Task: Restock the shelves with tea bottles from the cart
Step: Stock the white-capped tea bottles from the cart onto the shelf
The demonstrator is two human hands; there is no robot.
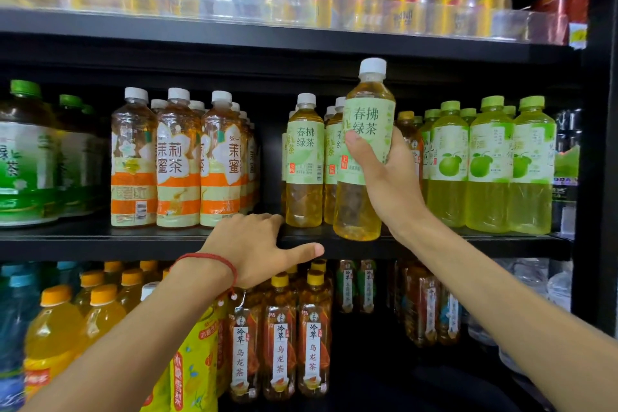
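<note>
My right hand [384,174] grips a green tea bottle [366,117] with a white cap and pale green label, upright, its base at the front edge of the middle shelf [100,239]. Just behind and left of it stand more green tea bottles of the same kind [304,157]. My left hand [257,249], with a red string at the wrist, rests on the shelf's front edge, fingers on the board and thumb stretched right. A gap in the row lies above the left hand, between the orange-label bottles and the green tea. The cart is out of view.
Jasmine honey tea bottles [177,160] stand left of the gap, large green bottles [26,157] at far left. Lime-green fruit drink bottles [491,164] fill the right. Gold cans [317,3] line the top shelf. Oolong tea bottles [279,344] and orange juice bottles [53,331] sit below.
</note>
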